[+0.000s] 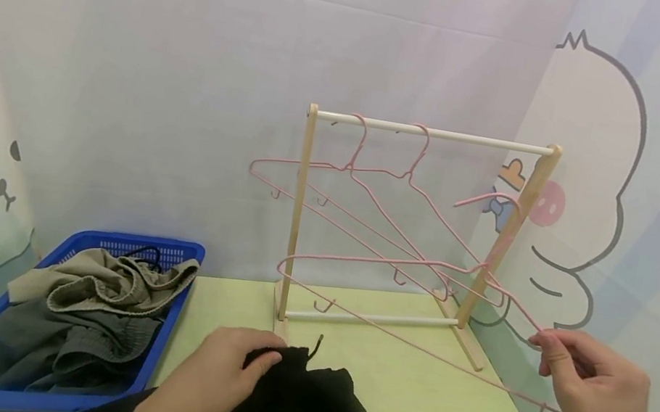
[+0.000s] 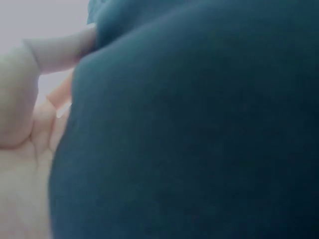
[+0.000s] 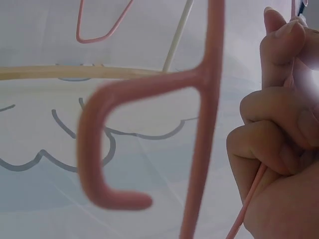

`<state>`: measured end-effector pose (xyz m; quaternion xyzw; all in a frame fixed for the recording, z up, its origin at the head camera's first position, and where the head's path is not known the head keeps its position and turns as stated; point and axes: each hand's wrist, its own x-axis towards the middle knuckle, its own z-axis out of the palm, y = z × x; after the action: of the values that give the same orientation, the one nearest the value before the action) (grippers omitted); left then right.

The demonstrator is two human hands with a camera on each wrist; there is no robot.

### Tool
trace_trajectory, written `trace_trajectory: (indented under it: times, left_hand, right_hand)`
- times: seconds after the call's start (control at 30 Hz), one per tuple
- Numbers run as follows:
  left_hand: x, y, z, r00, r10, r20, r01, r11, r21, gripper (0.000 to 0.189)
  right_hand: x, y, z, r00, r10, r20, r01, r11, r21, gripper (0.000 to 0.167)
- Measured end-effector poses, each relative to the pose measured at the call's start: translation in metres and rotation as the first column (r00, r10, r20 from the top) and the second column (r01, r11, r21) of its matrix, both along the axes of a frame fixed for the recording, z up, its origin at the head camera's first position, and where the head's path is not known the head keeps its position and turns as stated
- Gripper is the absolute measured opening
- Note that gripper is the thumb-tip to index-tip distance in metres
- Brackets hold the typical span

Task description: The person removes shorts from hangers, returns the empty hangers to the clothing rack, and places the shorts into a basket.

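My left hand [image 1: 217,372] grips the upper edge of a black garment [image 1: 301,407] at the front of the table, thumb on the near side. A short drawstring end pokes up from that edge. In the left wrist view the dark cloth [image 2: 189,134] fills most of the picture and hides the fingertips. On the right, my right hand [image 1: 605,391] holds one end of a pink clothes hanger [image 1: 360,260] in the air, its hook pointing up. Close up in the right wrist view, fingers [image 3: 259,144] curl round the pink bar, beside a small side hook [image 3: 92,144].
Behind the held hanger stands a small wooden rack [image 1: 294,229] with a white rail [image 1: 480,141]. Two more pink hangers hang on the rail by their hooks. To the left, a blue basket [image 1: 169,336] holds a khaki garment [image 1: 105,277] and a dark grey one [image 1: 73,345].
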<state>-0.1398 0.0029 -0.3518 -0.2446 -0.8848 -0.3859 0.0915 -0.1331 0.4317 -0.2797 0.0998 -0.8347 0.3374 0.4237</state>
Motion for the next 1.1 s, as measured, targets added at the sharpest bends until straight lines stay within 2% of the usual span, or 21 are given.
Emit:
trace_trajectory:
  times: [0.1, 0.27, 0.37, 0.47, 0.6, 0.87, 1.0, 1.1]
  left_hand:
    - [-0.003, 0.005, -0.005, 0.996, -0.064, 0.061, 0.066, 0.998, -0.022, 0.016]
    - [-0.007, 0.010, -0.013, 0.986, -0.126, 0.104, 0.130, 0.991, -0.026, 0.015]
    - [-0.007, 0.011, -0.015, 0.978, -0.150, 0.148, 0.155, 0.988, -0.020, 0.019]
    - [-0.007, 0.010, -0.015, 0.974, -0.149, 0.171, 0.155, 0.988, -0.018, 0.026]
    - [-0.006, 0.009, -0.013, 0.981, -0.125, 0.151, 0.129, 0.992, -0.014, 0.025]
    - [-0.007, 0.009, -0.001, 0.993, -0.082, 0.079, 0.084, 0.996, -0.018, 0.022]
    - [-0.006, 0.002, 0.005, 1.000, 0.008, 0.014, -0.008, 1.000, 0.019, 0.017]
    - [-0.010, -0.003, 0.014, 0.996, 0.092, -0.014, -0.091, 0.994, 0.068, 0.015]
  right_hand:
    - [0.000, -0.001, 0.000, 1.000, 0.004, -0.005, -0.004, 1.000, 0.010, 0.013]
    - [-0.001, -0.003, 0.001, 1.000, 0.005, -0.014, -0.005, 1.000, 0.019, 0.013]
    - [-0.001, -0.002, 0.001, 1.000, 0.006, -0.013, -0.006, 0.999, 0.032, 0.012]
    - [-0.001, -0.002, 0.001, 1.000, 0.007, -0.013, -0.007, 0.999, 0.044, 0.011]
    - [-0.001, -0.002, 0.001, 1.000, 0.015, -0.014, -0.014, 0.999, 0.050, 0.011]
    - [0.002, 0.004, 0.002, 1.000, -0.011, -0.016, 0.012, 0.999, 0.052, 0.013]
    - [0.004, 0.007, 0.002, 1.000, -0.012, -0.009, 0.013, 0.999, 0.040, 0.013]
    - [0.004, 0.009, 0.002, 1.000, -0.012, 0.005, 0.012, 0.999, 0.051, 0.013]
